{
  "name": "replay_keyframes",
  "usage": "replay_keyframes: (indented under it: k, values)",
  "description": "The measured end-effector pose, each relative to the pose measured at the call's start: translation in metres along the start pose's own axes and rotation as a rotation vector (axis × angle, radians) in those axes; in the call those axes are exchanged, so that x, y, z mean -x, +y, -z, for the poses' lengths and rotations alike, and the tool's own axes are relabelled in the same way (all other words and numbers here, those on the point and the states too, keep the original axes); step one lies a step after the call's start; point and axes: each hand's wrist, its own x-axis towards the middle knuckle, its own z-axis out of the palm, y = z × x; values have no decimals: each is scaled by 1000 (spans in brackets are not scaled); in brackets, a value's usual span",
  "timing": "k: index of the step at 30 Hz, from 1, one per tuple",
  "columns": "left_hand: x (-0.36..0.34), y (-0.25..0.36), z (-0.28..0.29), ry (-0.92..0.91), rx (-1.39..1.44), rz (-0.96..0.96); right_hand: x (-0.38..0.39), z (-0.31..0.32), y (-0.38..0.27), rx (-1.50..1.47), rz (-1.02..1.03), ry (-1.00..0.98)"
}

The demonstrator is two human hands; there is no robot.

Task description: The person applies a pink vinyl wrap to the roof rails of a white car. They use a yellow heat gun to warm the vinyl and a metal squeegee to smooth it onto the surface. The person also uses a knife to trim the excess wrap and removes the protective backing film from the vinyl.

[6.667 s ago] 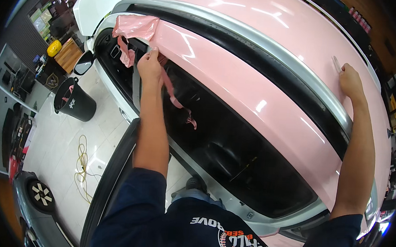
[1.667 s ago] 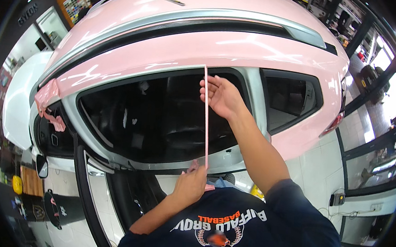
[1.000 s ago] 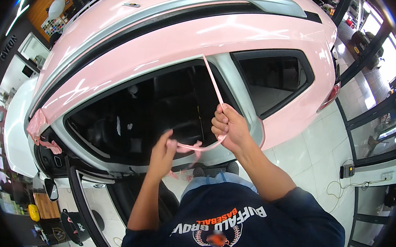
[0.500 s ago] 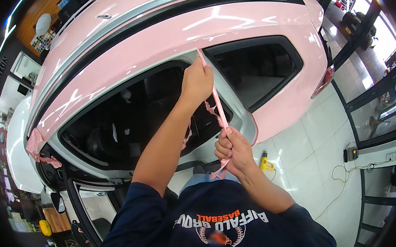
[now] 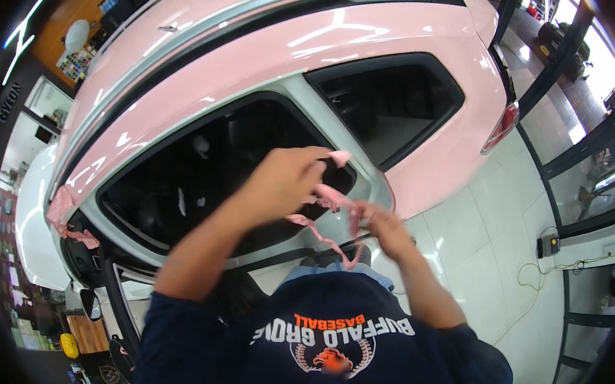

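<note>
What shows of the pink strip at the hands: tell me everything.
The pink strip looks like thin, glossy film, crumpled, twisted and partly blurred. A bit pokes out beyond the left hand, which grips it; a broader stretch slants down to the right hand, whose grip is too blurred to tell. A narrow, curly length dangles below in a loop. It hangs in front of the car, with no part visibly joined to it.
</note>
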Motion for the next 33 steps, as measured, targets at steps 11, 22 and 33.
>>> replay_keyframes:
  k: [11, 22, 33]
  values:
    - [39, 5, 36, 514, 936, -218, -32, -152, -29, -10, 204, -544]
    - [57, -128, -86, 56, 1311, 194, -38, -147, -87, -93, 379, 130]
    - [11, -129, -51, 225, 1148, 243, -41, -163, -8, 426, 472, 255]
